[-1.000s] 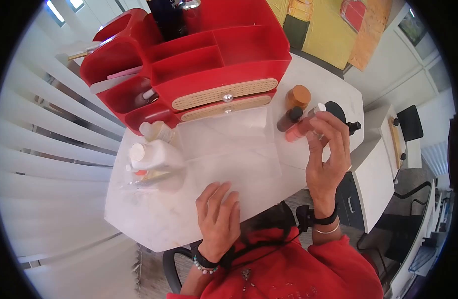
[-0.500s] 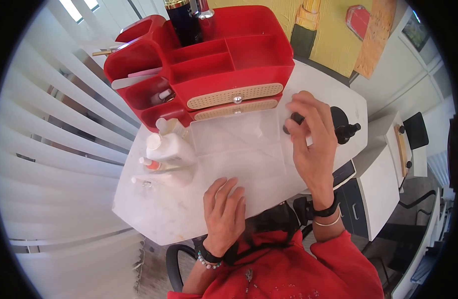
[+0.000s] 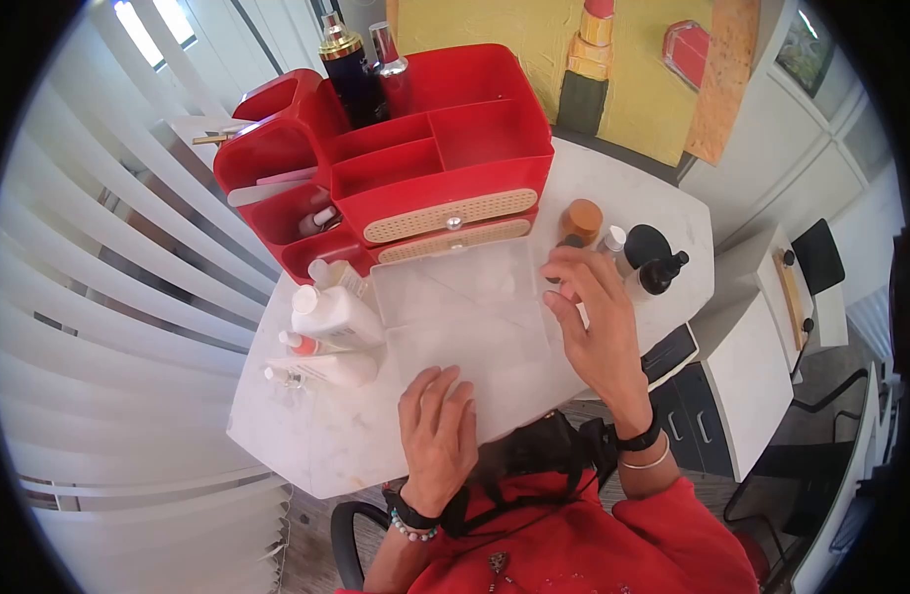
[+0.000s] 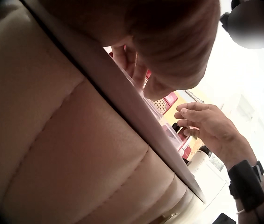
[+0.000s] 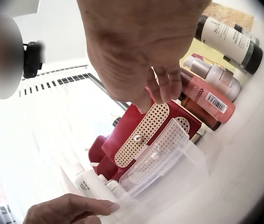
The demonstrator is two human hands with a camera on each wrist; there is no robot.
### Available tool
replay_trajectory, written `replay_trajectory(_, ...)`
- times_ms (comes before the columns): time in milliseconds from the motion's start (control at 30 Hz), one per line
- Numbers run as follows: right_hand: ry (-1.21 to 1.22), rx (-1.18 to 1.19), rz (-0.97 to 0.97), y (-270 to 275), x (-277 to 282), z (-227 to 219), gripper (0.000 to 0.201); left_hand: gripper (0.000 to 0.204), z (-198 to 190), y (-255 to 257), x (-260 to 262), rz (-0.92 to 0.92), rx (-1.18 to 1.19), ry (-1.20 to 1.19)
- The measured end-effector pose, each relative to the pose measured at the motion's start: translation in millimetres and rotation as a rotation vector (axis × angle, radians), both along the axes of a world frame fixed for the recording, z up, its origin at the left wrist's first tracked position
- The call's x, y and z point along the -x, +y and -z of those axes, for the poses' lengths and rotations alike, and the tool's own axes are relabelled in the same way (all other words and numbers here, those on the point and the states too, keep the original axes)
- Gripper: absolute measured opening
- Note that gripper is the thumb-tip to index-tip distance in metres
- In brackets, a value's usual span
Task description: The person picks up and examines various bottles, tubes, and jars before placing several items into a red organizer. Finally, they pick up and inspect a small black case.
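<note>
A clear plastic box [image 3: 455, 322] lies on the white table in front of the red organizer [image 3: 445, 178]. My left hand [image 3: 437, 436] is at the box's near side, fingers loosely bent, holding nothing visible. Over the box's right side hovers my right hand [image 3: 602, 332], its fingers loosely curved beside the bottles; I see nothing gripped. In the right wrist view, a pink bottle [image 5: 211, 100] stands by those fingertips, with an amber bottle [image 5: 202, 112] and a silver-grey pump bottle [image 5: 223, 81] alongside. Whether the fingertips touch the pink bottle, I cannot tell.
White bottles [image 3: 338, 319] stand left of the box. An orange-brown jar [image 3: 581, 220] and a black dropper bottle [image 3: 661, 272] are at the right. Tall bottles [image 3: 351, 79] stand in the organizer's back, and a white cabinet [image 3: 747, 366] is beyond the table's right edge.
My right hand has moved left and toward me, from over the right-hand bottles to their near left side. My left hand has hardly moved. The head view has shifted slightly.
</note>
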State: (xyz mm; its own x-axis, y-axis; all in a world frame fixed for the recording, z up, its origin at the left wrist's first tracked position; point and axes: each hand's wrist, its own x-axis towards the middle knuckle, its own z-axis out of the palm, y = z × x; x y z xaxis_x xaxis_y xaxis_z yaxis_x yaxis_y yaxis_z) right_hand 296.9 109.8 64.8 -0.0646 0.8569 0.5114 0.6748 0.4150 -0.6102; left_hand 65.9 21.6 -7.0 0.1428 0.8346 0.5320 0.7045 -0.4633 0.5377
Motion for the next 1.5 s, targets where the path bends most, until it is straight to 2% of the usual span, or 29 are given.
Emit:
replay_trajectory(433,0.012,-0.002,-0.091,7.7,23.4,11.4,0.031,0.032,-1.5,0.6,0.3,0.002,0.027,-0.032)
replay_trajectory(800,-0.152,-0.03,-0.099,4.0,30.2,43.5,0.035,0.029,-3.8,0.8,0.3,0.002,0.038,-0.026)
replay_trajectory(1500,-0.085,-0.082,-0.09,0.8,30.0,59.2,0.024,0.028,-2.9,1.4,-0.6,0.01,0.035,-0.009)
